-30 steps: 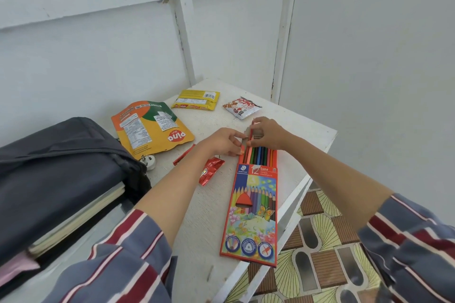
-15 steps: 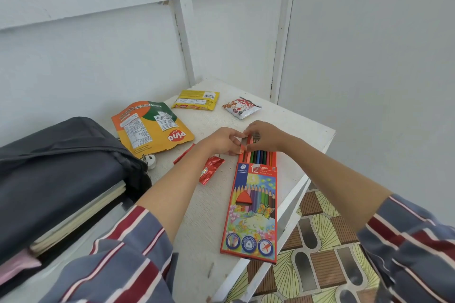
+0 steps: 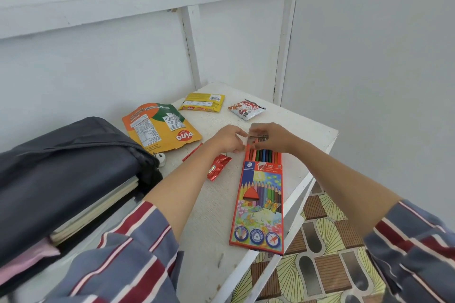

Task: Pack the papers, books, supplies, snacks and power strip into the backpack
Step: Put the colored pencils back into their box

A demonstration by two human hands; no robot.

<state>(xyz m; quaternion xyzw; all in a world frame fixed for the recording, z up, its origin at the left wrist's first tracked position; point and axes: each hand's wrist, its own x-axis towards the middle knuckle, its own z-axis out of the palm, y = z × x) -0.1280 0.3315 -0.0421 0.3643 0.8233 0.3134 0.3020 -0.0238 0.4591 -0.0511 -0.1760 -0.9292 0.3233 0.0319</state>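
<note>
A red coloured-pencil box (image 3: 258, 204) lies on the white table (image 3: 204, 204), its far end open with pencil ends showing. My left hand (image 3: 227, 140) pinches the left corner of that open end. My right hand (image 3: 272, 136) pinches the box's flap just above the pencils. The dark grey backpack (image 3: 69, 170) lies open at the left with books (image 3: 98, 206) stacked inside. A white plug (image 3: 161, 158) peeks out beside it. The snacks are an orange pouch (image 3: 160, 128), a yellow packet (image 3: 202, 102), a small white-and-red packet (image 3: 246, 109) and a red wrapper (image 3: 218, 167).
The table stands in a corner between white walls. Its right edge (image 3: 302, 187) runs close beside the pencil box, with a patterned floor (image 3: 320, 253) below. Bare tabletop lies between my forearms.
Both hands stay at the open end of the pencil box. The right fingers have shifted slightly on the flap. The box has not moved.
</note>
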